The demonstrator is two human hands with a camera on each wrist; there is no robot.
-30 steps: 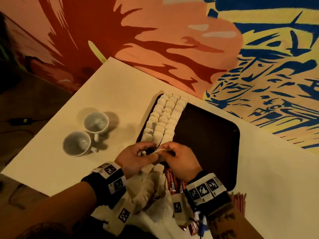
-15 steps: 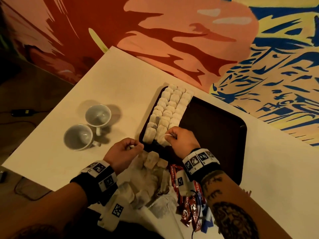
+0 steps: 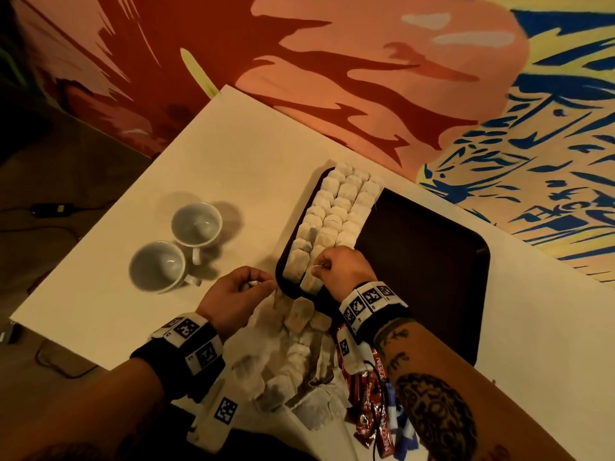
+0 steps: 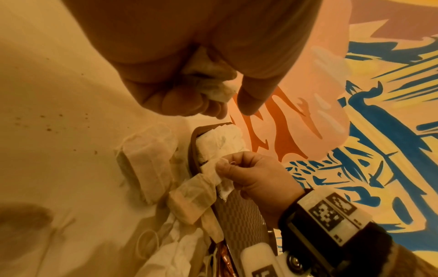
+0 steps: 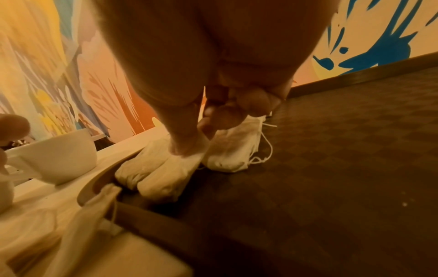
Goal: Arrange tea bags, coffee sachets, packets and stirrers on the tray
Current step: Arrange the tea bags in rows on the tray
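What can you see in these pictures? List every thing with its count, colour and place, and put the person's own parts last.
Tray: one, dark brown, on the table.
Tea bags in rows: many, off-white, tray's left side.
Loose tea bags: a pile, off-white, table's near edge.
Sachets: several, red, right of the pile.
Cups: two, white, left of the tray.
Table: one, cream.
Left hand: holds a tea bag.
Right hand: pinches a tea bag at the rows' near end.

Left hand (image 3: 233, 294) low centre, fingers curled, pinching; right hand (image 3: 342, 266) just right, knuckles up, fingers tucked.
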